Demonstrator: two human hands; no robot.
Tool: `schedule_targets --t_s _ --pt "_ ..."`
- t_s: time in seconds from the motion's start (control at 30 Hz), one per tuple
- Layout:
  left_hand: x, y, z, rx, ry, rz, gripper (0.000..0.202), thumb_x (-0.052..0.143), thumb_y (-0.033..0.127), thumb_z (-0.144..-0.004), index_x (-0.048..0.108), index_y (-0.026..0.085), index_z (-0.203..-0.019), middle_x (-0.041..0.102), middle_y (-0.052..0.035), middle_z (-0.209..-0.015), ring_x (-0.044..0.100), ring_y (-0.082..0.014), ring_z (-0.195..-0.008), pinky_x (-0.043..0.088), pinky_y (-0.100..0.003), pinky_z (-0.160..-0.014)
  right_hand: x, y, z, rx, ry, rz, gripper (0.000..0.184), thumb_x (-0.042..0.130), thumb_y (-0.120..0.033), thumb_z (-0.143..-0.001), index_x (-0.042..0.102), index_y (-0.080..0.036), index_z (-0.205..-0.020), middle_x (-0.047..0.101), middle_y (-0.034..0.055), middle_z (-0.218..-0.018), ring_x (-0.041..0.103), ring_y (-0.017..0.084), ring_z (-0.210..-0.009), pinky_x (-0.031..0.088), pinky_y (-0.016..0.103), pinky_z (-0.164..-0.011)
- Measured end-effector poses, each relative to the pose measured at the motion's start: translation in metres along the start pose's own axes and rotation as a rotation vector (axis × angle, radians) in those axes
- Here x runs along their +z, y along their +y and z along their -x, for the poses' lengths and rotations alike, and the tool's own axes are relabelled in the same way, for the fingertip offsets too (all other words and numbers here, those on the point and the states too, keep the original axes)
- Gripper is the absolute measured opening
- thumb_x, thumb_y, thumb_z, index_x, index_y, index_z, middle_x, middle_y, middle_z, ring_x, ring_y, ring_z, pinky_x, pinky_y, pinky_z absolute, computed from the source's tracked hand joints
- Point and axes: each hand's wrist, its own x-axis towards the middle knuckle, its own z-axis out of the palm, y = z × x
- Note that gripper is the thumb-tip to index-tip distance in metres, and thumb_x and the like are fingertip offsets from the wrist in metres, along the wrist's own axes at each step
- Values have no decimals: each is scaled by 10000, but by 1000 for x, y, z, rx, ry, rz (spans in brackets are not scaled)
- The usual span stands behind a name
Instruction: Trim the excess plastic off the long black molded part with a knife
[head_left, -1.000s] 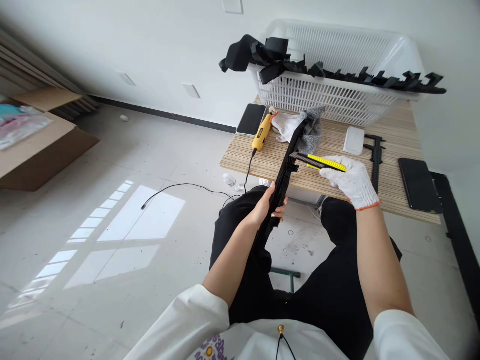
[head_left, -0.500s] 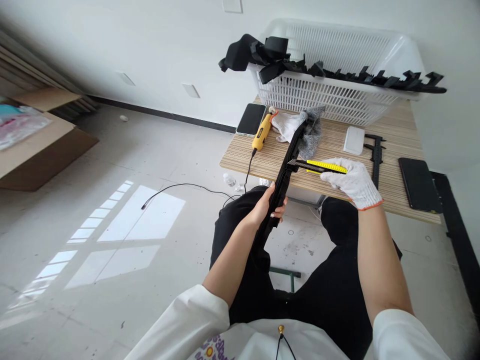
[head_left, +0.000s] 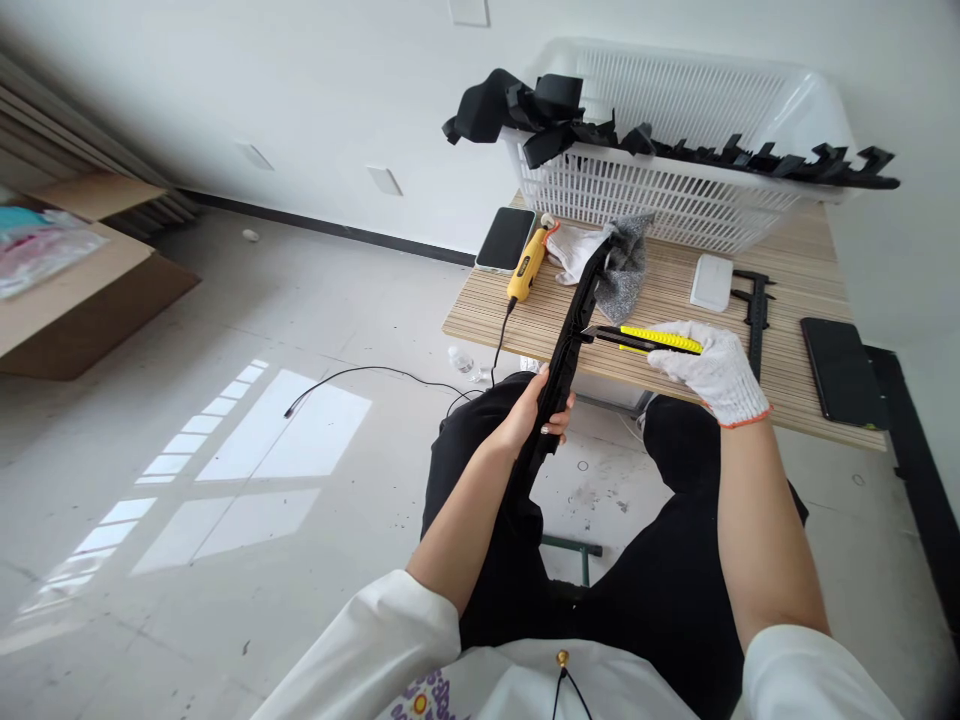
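A long black plastic trim piece (head_left: 564, 370) slants from my lap up over the table edge. My bare left hand (head_left: 541, 408) is wrapped around its middle. In my right hand (head_left: 709, 368), which wears a white knit glove with an orange cuff, is a yellow utility knife (head_left: 652, 340). Its blade points left, and the tip is at the trim piece's right edge; whether it touches cannot be told. Grey cloth-like material (head_left: 624, 268) lies at the far end of the trim piece, beside a crumpled white glove (head_left: 576, 250).
A white plastic basket (head_left: 637, 190) stands at the table's back, with a long black part (head_left: 720, 157) across its rim. On the wooden table (head_left: 795, 395) lie a yellow corded tool (head_left: 528, 266), two phones, a white case (head_left: 711, 283) and a caliper (head_left: 756, 315).
The knife and my right hand have shifted slightly right and down, with the blade tip still by the trim piece. My left hand keeps its hold.
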Motion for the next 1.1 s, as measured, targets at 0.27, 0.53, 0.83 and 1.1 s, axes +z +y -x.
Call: schedule_targets --t_s 0.27,0.53,0.83,1.1 --pt "-3 3 0 16 -12 40 707 96 673 -993 529 171 -745 340 73 -477 230 -52 -339 448 -219 -421 -1 3 0 21 16 72 386 812 -452 -703 778 -295 -1054 688 -4 -708 602 154 -586 479 286 -512" --pt "-7 2 1 37 -86 72 673 178 688 -985 555 167 -788 363 73 -494 261 -58 -349 481 -231 -438 0 8 -2 -33 52 155 409 808 -486 -717 774 -299 -1080 761 10 -866 687 201 -691 566 336 -599" --pt "-8 0 0 57 -89 66 621 298 706 -959 560 168 -794 387 71 -499 292 -62 -358 487 -230 -440 -1 7 0 -52 -11 143 403 798 -472 -733 772 -298 -1095 771 7 -997 728 223 -813 627 367 -748" --pt "-8 -1 -1 80 -87 108 606 338 712 -951 557 169 -797 378 76 -507 293 -59 -366 483 -225 -437 4 0 4 -165 70 269 403 786 -504 -753 772 -280 -1088 752 27 -1127 705 271 -1072 543 464 -1059"
